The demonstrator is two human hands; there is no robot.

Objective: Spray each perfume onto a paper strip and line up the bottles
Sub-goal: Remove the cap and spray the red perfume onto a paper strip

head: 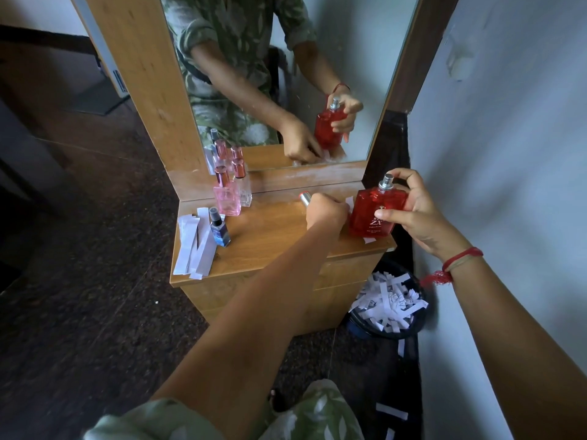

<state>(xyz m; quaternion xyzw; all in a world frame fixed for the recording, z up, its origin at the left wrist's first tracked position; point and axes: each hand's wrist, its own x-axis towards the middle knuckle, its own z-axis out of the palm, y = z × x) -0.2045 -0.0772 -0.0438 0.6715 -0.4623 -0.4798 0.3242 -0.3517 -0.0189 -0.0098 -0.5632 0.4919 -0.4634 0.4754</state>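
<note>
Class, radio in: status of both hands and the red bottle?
Right hand grips red bottle, finger on sprayer. Left hand fisted around cap, paper strip beneath. Nothing blocking.

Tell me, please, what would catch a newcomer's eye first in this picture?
The red bottle stands out at once, held by the right hand over the right end of the dresser, its cap off. The left hand beside it grips a cap and a paper strip. Next come the bin of used strips on the floor below and the mirror doubling the scene.
</note>
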